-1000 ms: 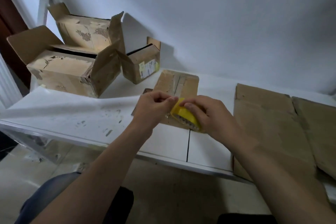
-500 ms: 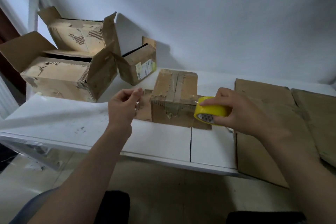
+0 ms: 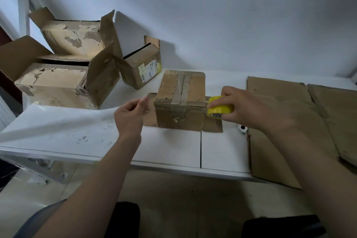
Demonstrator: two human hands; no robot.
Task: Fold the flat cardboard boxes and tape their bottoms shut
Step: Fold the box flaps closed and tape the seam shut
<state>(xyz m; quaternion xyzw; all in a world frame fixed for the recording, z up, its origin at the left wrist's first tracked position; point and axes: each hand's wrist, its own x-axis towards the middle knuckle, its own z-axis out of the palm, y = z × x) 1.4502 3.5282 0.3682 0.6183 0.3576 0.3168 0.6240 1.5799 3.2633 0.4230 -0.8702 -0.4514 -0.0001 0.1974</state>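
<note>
A small folded cardboard box [image 3: 181, 100] stands bottom-up in the middle of the white table [image 3: 170, 147], with old clear tape along its top seam. My right hand [image 3: 245, 106] grips a yellow tape roll [image 3: 219, 109] at the box's right edge. My left hand [image 3: 131, 114] is level with the box's left side, thumb and fingers pinched together as if on the free tape end. Clear tape seems stretched between the hands across the box's near top edge, though it is hard to see. Flat cardboard sheets [image 3: 286, 121] lie to the right.
Two larger open boxes [image 3: 63, 83] and a smaller labelled box [image 3: 143, 69] stand at the back left against the wall. A second flat sheet [image 3: 336, 121] overhangs the right end. A small white object [image 3: 242, 128] lies under my right hand. My knees show below the table edge.
My hands have drawn apart from in front of the box: the left went left, the right carried the yellow roll to the box's right edge.
</note>
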